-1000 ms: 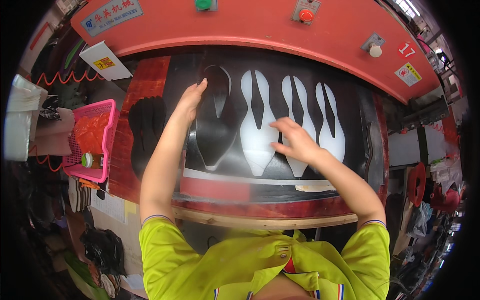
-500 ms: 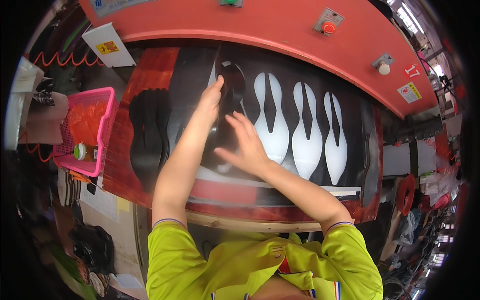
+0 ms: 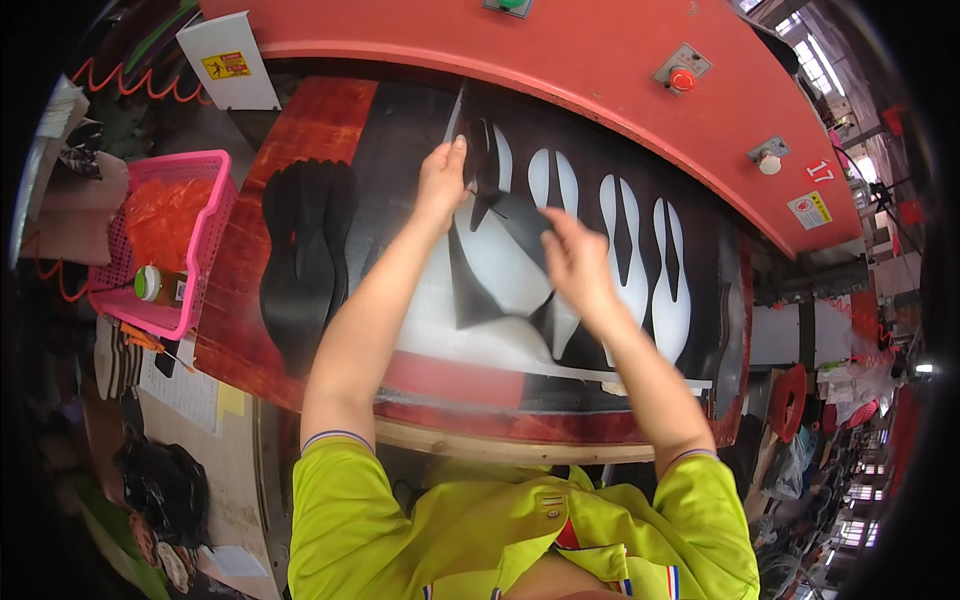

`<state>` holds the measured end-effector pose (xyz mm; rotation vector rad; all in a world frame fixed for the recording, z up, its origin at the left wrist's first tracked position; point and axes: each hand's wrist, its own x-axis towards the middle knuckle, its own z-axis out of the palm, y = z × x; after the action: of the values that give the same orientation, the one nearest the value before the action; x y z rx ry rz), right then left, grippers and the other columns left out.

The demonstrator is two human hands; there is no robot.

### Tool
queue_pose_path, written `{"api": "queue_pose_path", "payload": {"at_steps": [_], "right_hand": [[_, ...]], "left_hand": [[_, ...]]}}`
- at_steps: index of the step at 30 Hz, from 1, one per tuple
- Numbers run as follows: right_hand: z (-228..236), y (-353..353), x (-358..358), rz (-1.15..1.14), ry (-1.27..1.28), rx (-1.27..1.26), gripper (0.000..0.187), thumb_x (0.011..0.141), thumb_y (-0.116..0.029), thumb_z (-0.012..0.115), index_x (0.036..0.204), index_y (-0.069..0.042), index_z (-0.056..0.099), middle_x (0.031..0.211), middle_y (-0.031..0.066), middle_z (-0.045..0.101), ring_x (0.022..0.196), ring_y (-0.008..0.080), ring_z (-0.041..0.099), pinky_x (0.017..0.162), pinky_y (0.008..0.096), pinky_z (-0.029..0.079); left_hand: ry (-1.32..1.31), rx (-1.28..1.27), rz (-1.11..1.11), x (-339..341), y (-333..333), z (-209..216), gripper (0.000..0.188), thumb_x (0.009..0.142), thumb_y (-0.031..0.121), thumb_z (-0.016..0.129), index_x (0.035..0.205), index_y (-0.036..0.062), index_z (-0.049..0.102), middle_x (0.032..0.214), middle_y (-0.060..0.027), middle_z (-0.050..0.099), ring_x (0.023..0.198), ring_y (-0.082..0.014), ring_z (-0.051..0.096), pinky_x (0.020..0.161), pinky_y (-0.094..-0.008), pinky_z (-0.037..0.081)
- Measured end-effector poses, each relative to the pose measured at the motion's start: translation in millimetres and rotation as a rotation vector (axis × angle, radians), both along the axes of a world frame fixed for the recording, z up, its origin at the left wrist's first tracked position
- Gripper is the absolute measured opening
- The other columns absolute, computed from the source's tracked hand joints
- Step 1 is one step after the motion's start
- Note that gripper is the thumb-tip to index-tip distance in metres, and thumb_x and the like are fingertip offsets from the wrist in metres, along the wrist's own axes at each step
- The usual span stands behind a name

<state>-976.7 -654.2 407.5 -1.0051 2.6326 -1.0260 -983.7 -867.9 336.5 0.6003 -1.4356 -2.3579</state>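
And there it was — the black piece (image 3: 508, 220), between the 2 hands, above the white patch (image 3: 500, 265); the left hand (image 3: 443, 185) sat right at its left side, thumb up, looking clamped on that edge; the right hand (image 3: 580, 265) was across from it, fingertips by the flap, too blurred to tell whether they pinched it or stood clear; from the left grip the piece lay rightward and a little toward the person, so the left was the nearer hand; its long axis slanted, as far as the blur allowed — upper end toward the red machine beam (image 3: 580, 55), lower end toward the right hand; to the right, 3 white sole shapes (image 3: 672, 315) pointed their split ends at that beam, long axes roughly side by side!
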Motion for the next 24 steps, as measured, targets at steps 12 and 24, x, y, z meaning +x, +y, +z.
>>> {"api": "queue_pose_path", "payload": {"at_steps": [12,24], "right_hand": [[27,-11,-149,-0.058,-0.087,-0.073,0.024,0.085,-0.005,0.066,0.108,0.002,0.068,0.096,0.0141,0.072,0.088,0.0184,0.069,0.081,0.03,0.051],[36,36,-22,0.3,-0.545,-0.052,0.037,0.088,-0.022,0.071,0.117,-0.001,0.063,0.114,0.0079,0.064,0.101,0.0153,0.063,0.084,0.0276,0.05]], "left_hand": [[-0.007,-0.717,-0.026,-22,-9,2,0.039,0.1,0.034,0.049,0.083,-0.0009,0.053,0.067,-0.0145,0.052,0.063,-0.0264,0.05,0.064,-0.0385,0.043],[-0.029,0.046,-0.182,121,56,4,0.067,0.1,0.055,0.038,0.139,-0.0002,0.039,0.094,-0.0111,0.065,0.079,-0.0158,0.065,0.069,-0.028,0.052]]}}
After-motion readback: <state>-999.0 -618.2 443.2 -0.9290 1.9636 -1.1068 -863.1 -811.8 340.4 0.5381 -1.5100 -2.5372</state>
